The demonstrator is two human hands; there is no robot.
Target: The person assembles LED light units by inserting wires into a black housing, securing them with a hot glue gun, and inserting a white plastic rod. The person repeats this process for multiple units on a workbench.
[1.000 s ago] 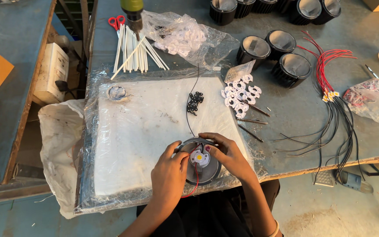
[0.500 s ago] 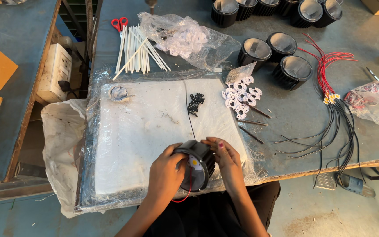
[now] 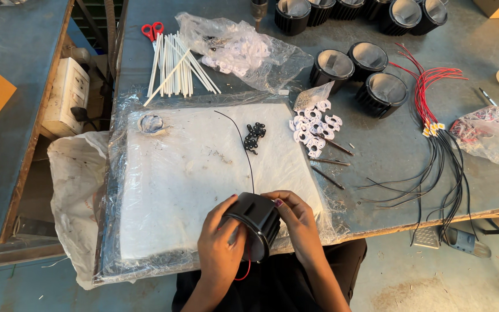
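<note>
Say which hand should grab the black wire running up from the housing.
Probably the right hand: it sits beside the black wire where it leaves the black housing, while the left hand cradles the housing's underside.

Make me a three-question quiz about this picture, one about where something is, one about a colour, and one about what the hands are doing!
1. Where do the red-handled scissors lie?
A. beside the white sticks at the far edge of the table
B. on the white foam pad
C. on the floor

2. What colour are the small ring-shaped plastic parts lying loose right of the white foam pad?
A. green
B. white
C. blue

3. How is the black ribbed round housing held?
A. lying alone on the table
C. held by one hand only
B. gripped between both hands

Answers: 1 A, the scissors lie next to the sticks. 2 B, they are white. 3 B, the left hand and right hand both clasp it.
</note>
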